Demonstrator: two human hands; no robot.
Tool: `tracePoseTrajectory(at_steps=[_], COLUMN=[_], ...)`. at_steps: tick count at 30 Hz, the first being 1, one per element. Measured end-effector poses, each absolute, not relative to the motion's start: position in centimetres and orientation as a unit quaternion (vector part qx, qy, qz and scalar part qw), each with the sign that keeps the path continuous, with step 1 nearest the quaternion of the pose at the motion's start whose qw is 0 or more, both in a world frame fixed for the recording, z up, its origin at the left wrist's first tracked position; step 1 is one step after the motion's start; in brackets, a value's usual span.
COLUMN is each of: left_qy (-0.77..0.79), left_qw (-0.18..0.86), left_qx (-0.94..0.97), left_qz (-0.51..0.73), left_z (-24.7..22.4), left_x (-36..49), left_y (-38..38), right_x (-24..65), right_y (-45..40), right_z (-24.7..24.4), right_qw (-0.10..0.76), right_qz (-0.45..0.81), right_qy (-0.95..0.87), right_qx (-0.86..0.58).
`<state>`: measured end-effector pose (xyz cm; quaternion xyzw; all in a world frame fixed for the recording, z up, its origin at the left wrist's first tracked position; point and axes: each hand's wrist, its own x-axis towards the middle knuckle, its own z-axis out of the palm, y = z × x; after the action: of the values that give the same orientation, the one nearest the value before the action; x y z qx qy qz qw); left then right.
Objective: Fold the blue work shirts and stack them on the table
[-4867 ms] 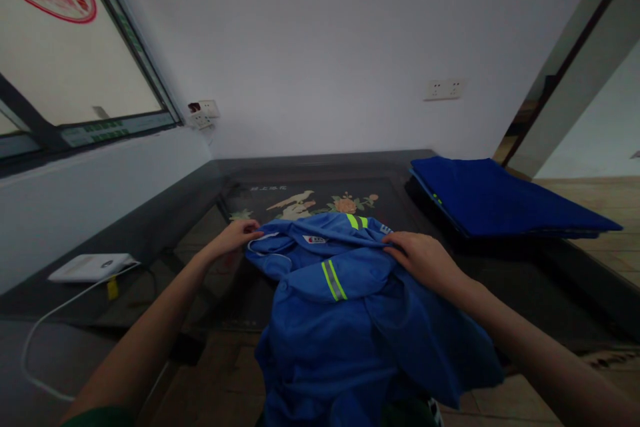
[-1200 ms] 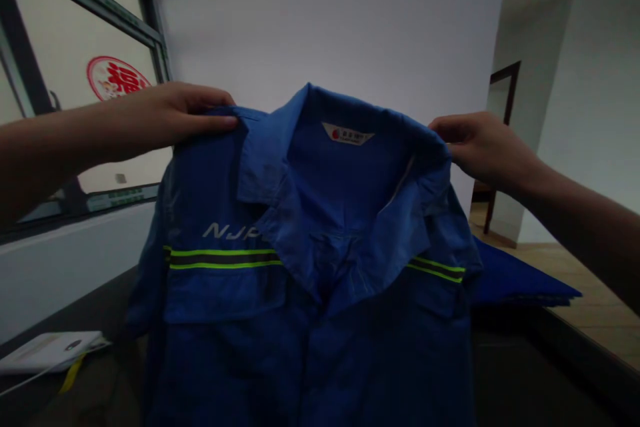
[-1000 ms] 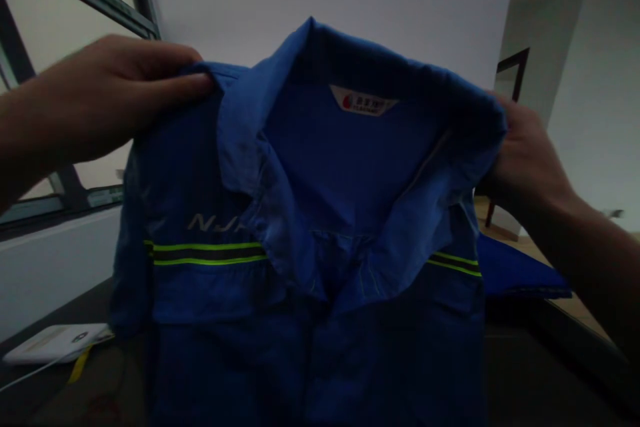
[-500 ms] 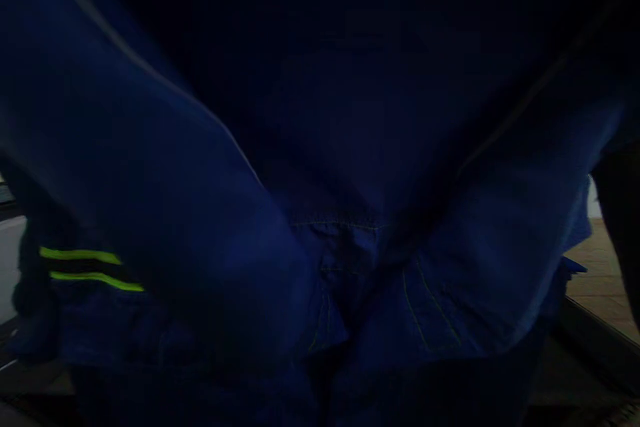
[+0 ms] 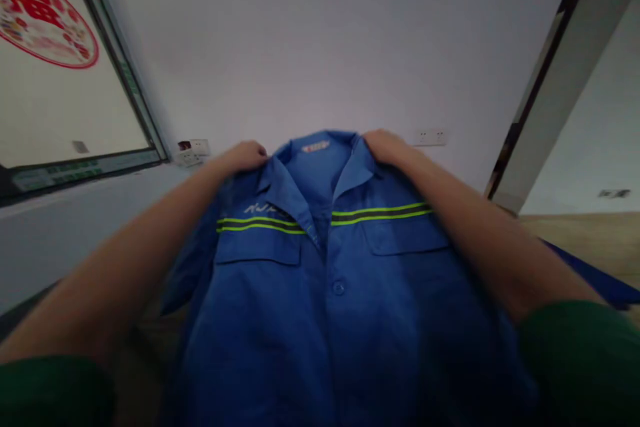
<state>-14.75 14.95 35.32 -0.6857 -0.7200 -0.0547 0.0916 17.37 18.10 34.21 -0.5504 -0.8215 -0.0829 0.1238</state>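
Observation:
A blue work jacket (image 5: 280,307) hangs upright in front of me, its front facing my way. Yellow-green reflective stripes cross the chest above two flap pockets, and one button shows below the open collar. My left hand (image 5: 246,155) is closed on the shoulder beside the collar. On the other side, my right hand (image 5: 384,145) grips the shoulder next to the collar, its fingers mostly hidden behind the cloth. Both arms are stretched forward. The jacket's lower end runs out of view.
Behind the jacket stands a pale wall (image 5: 320,40) with a wall socket (image 5: 431,137). A window (image 5: 55,107) with a red round sticker (image 5: 45,17) is at the left. Blue cloth (image 5: 595,273) lies at the right, near a doorway (image 5: 535,93).
Dark blue cloth filled nearly the whole view earlier. Now the jacket is held away from me at arm's length, with its front, both hands and the room visible.

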Motion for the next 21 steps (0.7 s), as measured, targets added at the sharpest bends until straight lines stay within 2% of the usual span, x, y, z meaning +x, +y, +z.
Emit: tracePoseTrajectory(at_steps=[5, 10, 15, 21], left_qy=[-0.758, -0.715, -0.665, -0.698], left_qw=[0.095, 0.037, -0.001, 0.001], left_qx=[-0.643, -0.691, -0.74, -0.713], left_qz=[-0.056, -0.101, -0.101, -0.066], left_z=[26.0, 16.6, 14.2, 14.1], left_x=[-9.7, -12.7, -15.3, -16.0], left_y=[15.3, 15.4, 14.7, 12.8], right_x=[18.3, 20.8, 22.2, 21.1], right_y=[19.9, 21.3, 21.4, 18.7], right_z=[27.5, 18.6, 14.7, 14.1], right_qw=[0.064, 0.075, 0.147, 0.126], right_qz=[-0.05, -0.029, 0.004, 0.025], right_qy=[-0.807, -0.821, -0.85, -0.85], right_qx=[-0.584, -0.565, -0.506, -0.511])
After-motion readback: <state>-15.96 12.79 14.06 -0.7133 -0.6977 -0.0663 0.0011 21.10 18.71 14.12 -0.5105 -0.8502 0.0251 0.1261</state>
